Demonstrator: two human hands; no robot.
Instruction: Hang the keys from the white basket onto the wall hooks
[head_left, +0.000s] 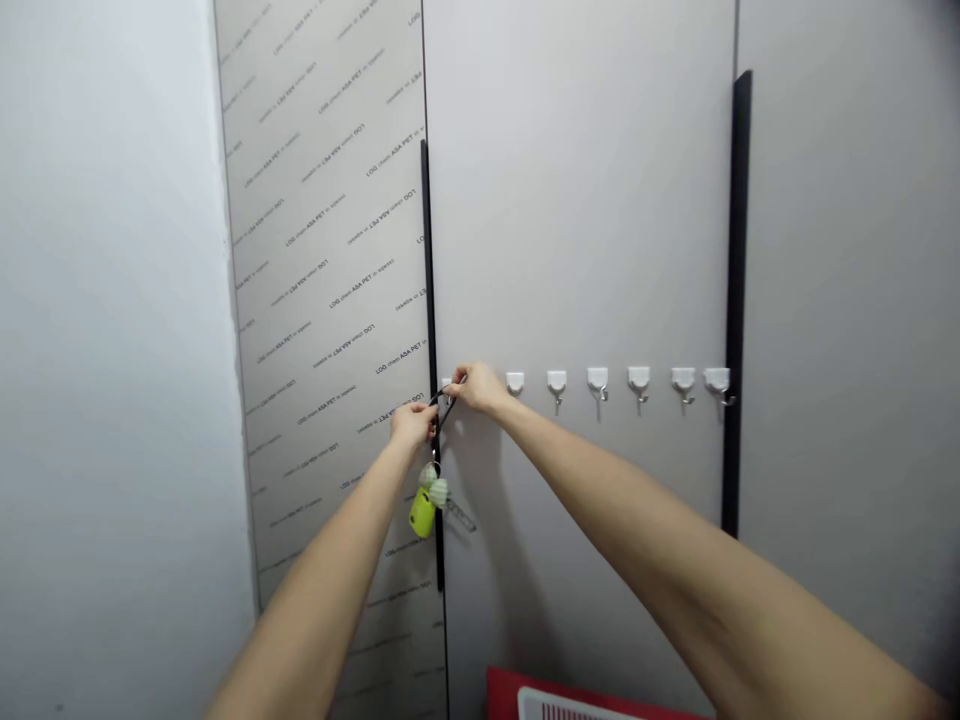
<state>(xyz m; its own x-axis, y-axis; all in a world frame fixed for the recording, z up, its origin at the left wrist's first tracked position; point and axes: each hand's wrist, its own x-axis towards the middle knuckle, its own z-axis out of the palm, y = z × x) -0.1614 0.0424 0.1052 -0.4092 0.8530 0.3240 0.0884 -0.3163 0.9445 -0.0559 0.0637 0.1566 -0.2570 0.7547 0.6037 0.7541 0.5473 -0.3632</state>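
Both my hands are up at the cabinet front, beside the leftmost white hook. My left hand pinches a black strap, from which a bunch of keys hangs. A yellow-green fob, pale green pieces and a metal key show in the bunch. My right hand closes its fingers on the upper part of the same strap, close against the hook. The fingers partly cover that hook, so I cannot tell whether the strap is around it.
A row of several white adhesive hooks runs to the right across the door panel. Long black handles stand along the door edges. A printed film covers the left panel. Low down is a red and white object.
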